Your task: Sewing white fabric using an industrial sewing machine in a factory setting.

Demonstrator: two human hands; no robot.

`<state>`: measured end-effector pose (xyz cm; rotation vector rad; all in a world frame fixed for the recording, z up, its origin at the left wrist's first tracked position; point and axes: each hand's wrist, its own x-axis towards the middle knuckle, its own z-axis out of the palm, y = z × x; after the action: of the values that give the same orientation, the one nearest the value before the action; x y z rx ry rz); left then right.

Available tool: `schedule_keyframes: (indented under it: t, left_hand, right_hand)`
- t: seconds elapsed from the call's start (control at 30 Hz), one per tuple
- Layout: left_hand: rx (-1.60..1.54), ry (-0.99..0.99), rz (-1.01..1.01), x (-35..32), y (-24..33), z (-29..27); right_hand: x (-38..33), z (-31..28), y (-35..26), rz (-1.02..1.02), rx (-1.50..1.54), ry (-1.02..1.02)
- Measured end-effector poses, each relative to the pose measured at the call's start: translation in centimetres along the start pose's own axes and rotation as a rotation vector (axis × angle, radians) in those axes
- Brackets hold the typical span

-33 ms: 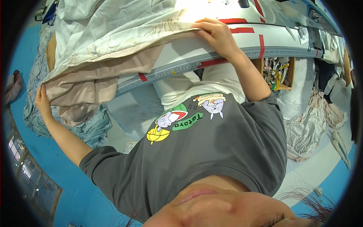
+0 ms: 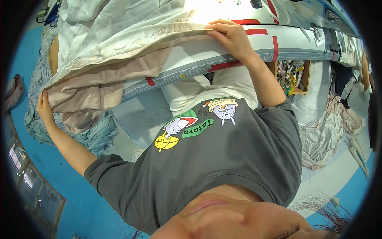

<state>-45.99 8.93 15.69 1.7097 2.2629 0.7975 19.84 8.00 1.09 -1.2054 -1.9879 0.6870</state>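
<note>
A large white fabric [image 2: 119,32] with a faint floral pattern along its edge spreads over the table, and a pale pink fabric [image 2: 85,93] lies under that edge and hangs off the front. At the far left, my left hand [image 2: 44,107] pinches the corner where the two layers meet. My right hand [image 2: 230,36] pinches the other end of the same edge, thumb below and fingers on top. Between both hands the edge runs in a long, slightly slack line. The fingertips of each hand are partly hidden by cloth.
A ruler strip [image 2: 175,79] marked with red tape follows the front edge of the white table [image 2: 191,53]. Under it, at right, is an open wooden drawer [image 2: 305,77] of scraps and ribbons. Heaped cloth [image 2: 85,135] lies at left, more cloth [image 2: 322,139] at right. A machine [image 2: 330,18] stands back right.
My right hand has shifted very slightly to the right, and the fabric edge between my hands bows a little differently. My left hand keeps its place.
</note>
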Motion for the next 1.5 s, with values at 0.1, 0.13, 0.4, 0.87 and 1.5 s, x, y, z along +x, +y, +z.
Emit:
schedule_keyframes:
  t: [0.1, 0.13, 0.4, 0.87, 1.5]
  left_hand:
    - [-0.050, 0.009, 0.019, -0.3, -1.2, -2.4]
    - [-0.085, -0.027, 0.012, -0.1, -1.9, -3.4]
    - [-0.010, -0.024, 0.055, -0.6, 0.3, -2.0]
    - [-0.023, -0.058, 0.029, -1.2, 0.5, -1.1]
    - [-0.070, -0.078, -0.046, -3.7, 0.0, 0.0]
  right_hand:
    - [-0.5, -1.7, 0.3, 0.134, 0.262, 0.039]
    - [-0.4, -2.1, 0.0, 0.128, 0.224, 0.055]
    - [-1.2, -2.5, 1.7, 0.278, 0.338, 0.153]
    - [-0.8, -3.3, 2.4, 0.305, 0.465, 0.248]
    - [-1.6, -4.2, 5.5, 0.331, 0.416, 0.158]
